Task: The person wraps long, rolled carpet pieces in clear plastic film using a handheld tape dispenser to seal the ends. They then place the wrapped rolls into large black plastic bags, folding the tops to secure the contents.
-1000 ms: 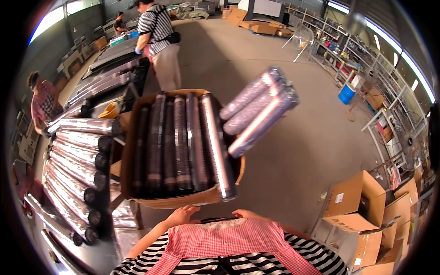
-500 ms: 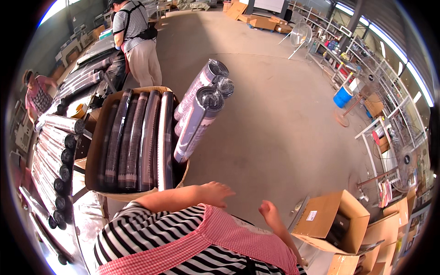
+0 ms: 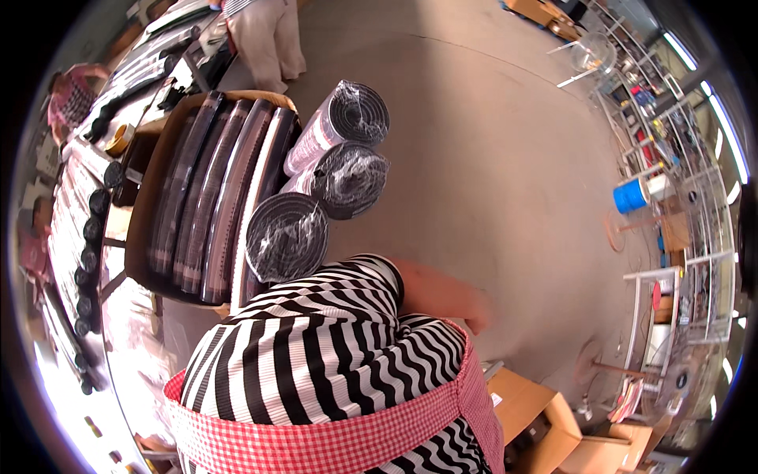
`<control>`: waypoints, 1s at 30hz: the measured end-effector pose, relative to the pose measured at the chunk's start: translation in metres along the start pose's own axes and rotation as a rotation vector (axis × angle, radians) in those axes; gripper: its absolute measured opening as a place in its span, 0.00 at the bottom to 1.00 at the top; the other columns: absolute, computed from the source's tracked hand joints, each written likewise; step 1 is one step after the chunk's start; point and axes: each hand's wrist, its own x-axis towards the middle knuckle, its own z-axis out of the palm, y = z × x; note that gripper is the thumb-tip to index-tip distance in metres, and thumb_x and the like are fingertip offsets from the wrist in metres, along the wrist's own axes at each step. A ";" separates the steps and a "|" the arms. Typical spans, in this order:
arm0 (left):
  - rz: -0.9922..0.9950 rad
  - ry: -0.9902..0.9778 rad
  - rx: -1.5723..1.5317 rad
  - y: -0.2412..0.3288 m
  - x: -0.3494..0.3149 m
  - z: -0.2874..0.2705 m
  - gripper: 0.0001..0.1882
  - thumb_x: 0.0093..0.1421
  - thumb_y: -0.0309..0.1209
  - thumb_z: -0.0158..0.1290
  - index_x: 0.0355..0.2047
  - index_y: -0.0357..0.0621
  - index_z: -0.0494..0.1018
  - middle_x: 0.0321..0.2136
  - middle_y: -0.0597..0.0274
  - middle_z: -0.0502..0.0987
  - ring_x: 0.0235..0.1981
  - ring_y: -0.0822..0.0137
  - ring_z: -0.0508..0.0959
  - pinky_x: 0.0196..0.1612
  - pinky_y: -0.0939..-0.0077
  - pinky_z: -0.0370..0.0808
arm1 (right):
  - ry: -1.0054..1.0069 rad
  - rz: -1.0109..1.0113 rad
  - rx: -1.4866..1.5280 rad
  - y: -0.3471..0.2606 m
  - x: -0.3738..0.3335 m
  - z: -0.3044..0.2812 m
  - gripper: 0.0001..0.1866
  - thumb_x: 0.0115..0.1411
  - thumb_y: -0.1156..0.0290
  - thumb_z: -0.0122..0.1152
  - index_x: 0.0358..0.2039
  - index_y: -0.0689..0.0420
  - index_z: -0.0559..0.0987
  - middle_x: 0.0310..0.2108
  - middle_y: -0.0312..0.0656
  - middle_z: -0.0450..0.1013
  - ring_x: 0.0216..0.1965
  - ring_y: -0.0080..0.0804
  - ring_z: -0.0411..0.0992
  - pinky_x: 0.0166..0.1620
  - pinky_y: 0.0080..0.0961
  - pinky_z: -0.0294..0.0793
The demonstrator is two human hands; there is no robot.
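L hand (image 3: 472,310), blurred, is out over the floor (image 3: 466,174) near the open cardboard box (image 3: 517,403) at lower R; can't tell how far open it is or if it has hold of anything, & R hand is out of view. Three wrapped rolls (image 3: 351,180) poke up at the packed carton's (image 3: 138,245) R edge, w/ wide floor btwn them & metal shelving (image 3: 714,261).

- Lots of bare floor (image 3: 505,158) lies right of the big box (image 3: 140,229); the left hand (image 3: 476,318) has room there.
- Three fat rolls (image 3: 353,183) stick up and block the box's right side.
- Long rolls (image 3: 229,189) fill the box, with only thin gaps.
- A brown carton (image 3: 521,399) blocks the way below the hand.
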 end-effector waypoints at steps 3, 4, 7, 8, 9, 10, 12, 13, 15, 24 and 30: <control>-0.045 0.294 -0.143 -0.034 -0.007 -0.016 0.33 0.60 0.48 0.57 0.63 0.50 0.66 0.59 0.53 0.71 0.58 0.53 0.72 0.59 0.53 0.71 | -0.055 -0.083 -0.181 -0.066 0.035 -0.031 0.24 0.60 0.73 0.64 0.57 0.61 0.72 0.45 0.46 0.77 0.45 0.32 0.76 0.49 0.27 0.75; -0.065 0.386 -0.193 -0.050 -0.009 -0.015 0.34 0.60 0.49 0.57 0.64 0.52 0.65 0.59 0.54 0.71 0.58 0.54 0.72 0.60 0.54 0.70 | -0.077 -0.132 -0.255 -0.090 0.049 -0.043 0.24 0.59 0.73 0.64 0.56 0.61 0.72 0.45 0.46 0.77 0.45 0.32 0.76 0.49 0.27 0.75; -0.187 0.411 -0.403 -0.101 -0.024 0.010 0.34 0.59 0.44 0.59 0.65 0.56 0.63 0.60 0.55 0.71 0.59 0.52 0.72 0.60 0.54 0.70 | -0.168 -0.302 -0.484 -0.174 0.089 -0.055 0.24 0.59 0.74 0.65 0.56 0.61 0.72 0.46 0.46 0.76 0.45 0.32 0.76 0.49 0.28 0.75; -0.244 0.492 -0.451 -0.115 -0.044 0.020 0.35 0.58 0.40 0.60 0.65 0.57 0.63 0.60 0.55 0.71 0.59 0.52 0.72 0.60 0.55 0.70 | -0.198 -0.376 -0.576 -0.211 0.103 -0.059 0.24 0.59 0.74 0.65 0.56 0.61 0.72 0.46 0.46 0.76 0.45 0.32 0.76 0.49 0.28 0.75; -0.305 0.568 -0.485 -0.126 -0.077 0.035 0.36 0.57 0.37 0.61 0.66 0.59 0.63 0.60 0.56 0.71 0.59 0.51 0.72 0.60 0.56 0.70 | -0.219 -0.453 -0.651 -0.250 0.113 -0.060 0.24 0.59 0.74 0.65 0.56 0.61 0.72 0.46 0.46 0.76 0.45 0.32 0.76 0.49 0.28 0.76; -0.389 0.574 -0.685 -0.128 -0.106 0.045 0.37 0.56 0.33 0.61 0.66 0.56 0.63 0.60 0.54 0.71 0.60 0.51 0.71 0.60 0.56 0.70 | -0.234 -0.522 -0.715 -0.285 0.120 -0.064 0.24 0.59 0.74 0.65 0.56 0.61 0.72 0.46 0.46 0.76 0.45 0.32 0.76 0.49 0.28 0.76; -0.548 0.679 -0.807 -0.129 -0.159 0.061 0.39 0.55 0.30 0.61 0.67 0.51 0.59 0.60 0.49 0.70 0.60 0.50 0.71 0.60 0.56 0.70 | -0.247 -0.654 -0.670 -0.354 0.142 -0.058 0.23 0.59 0.74 0.65 0.55 0.60 0.73 0.47 0.46 0.76 0.45 0.32 0.75 0.50 0.28 0.76; -0.601 0.762 -0.739 -0.134 -0.172 0.069 0.41 0.55 0.30 0.60 0.69 0.48 0.57 0.60 0.47 0.70 0.60 0.50 0.71 0.60 0.57 0.69 | -0.235 -0.696 -0.554 -0.381 0.161 -0.057 0.23 0.60 0.73 0.65 0.55 0.60 0.73 0.47 0.45 0.76 0.46 0.32 0.75 0.50 0.28 0.76; -0.916 1.110 -0.794 -0.141 -0.187 0.075 0.44 0.55 0.32 0.60 0.70 0.46 0.52 0.61 0.43 0.67 0.60 0.47 0.70 0.62 0.56 0.67 | -0.254 -0.779 -0.422 -0.439 0.176 -0.051 0.22 0.61 0.72 0.65 0.55 0.59 0.73 0.48 0.44 0.75 0.46 0.32 0.75 0.51 0.28 0.76; -1.707 1.650 -0.582 -0.258 -0.156 0.093 0.44 0.58 0.39 0.60 0.70 0.49 0.51 0.68 0.44 0.54 0.65 0.40 0.63 0.64 0.52 0.65 | -0.902 -0.913 -0.664 -0.565 0.096 -0.004 0.29 0.60 0.69 0.68 0.60 0.56 0.71 0.54 0.45 0.73 0.52 0.33 0.73 0.57 0.31 0.74; -1.579 0.503 -1.106 -0.339 -0.130 0.008 0.35 0.58 0.43 0.59 0.65 0.54 0.64 0.62 0.51 0.67 0.61 0.45 0.70 0.61 0.56 0.71 | -0.918 -1.119 -0.713 -0.637 0.081 -0.002 0.29 0.61 0.64 0.64 0.61 0.58 0.70 0.55 0.47 0.72 0.56 0.38 0.72 0.60 0.33 0.71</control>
